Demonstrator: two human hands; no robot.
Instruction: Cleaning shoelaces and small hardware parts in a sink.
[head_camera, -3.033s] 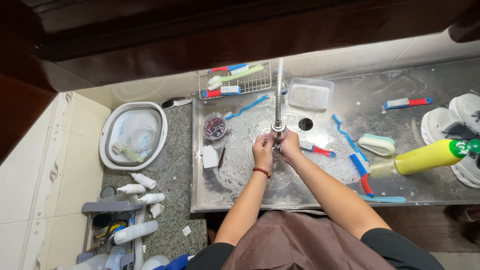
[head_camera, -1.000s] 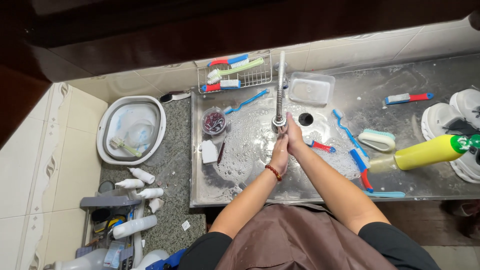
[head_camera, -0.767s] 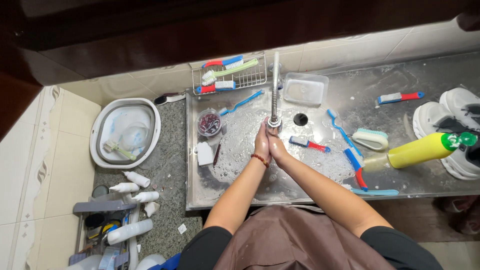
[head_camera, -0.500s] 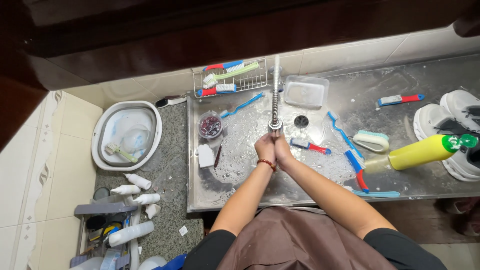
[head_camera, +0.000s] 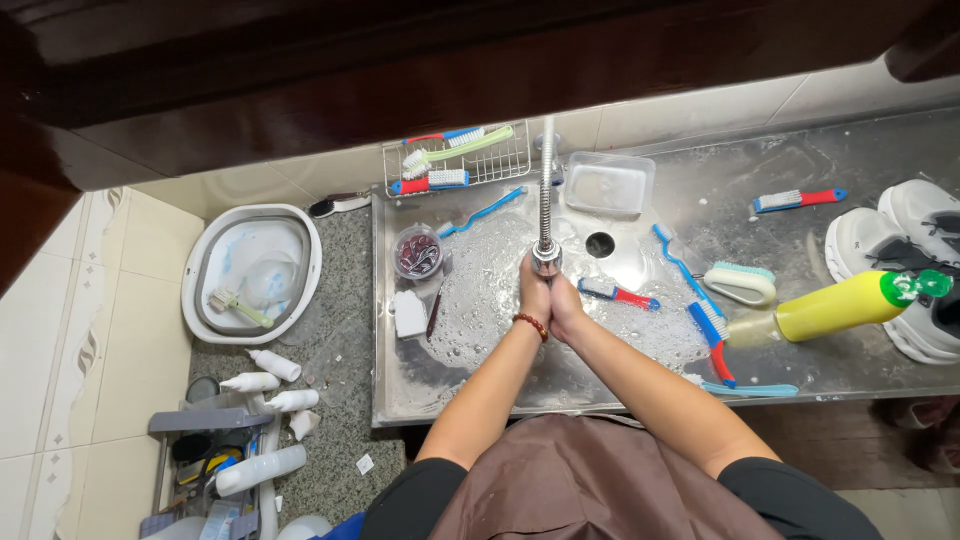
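While foam lies across the steel sink, the person's left hand and right hand press palm to palm, holding nothing, just under the head of the flexible spring faucet; a red bead bracelet circles the left wrist; a blue-and-red brush lies just beside the right hand; a yellow bottle lies well apart.

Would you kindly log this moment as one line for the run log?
left hand | pressed to right hand | under faucet | over soapy sink | brushes and yellow bottle lie around
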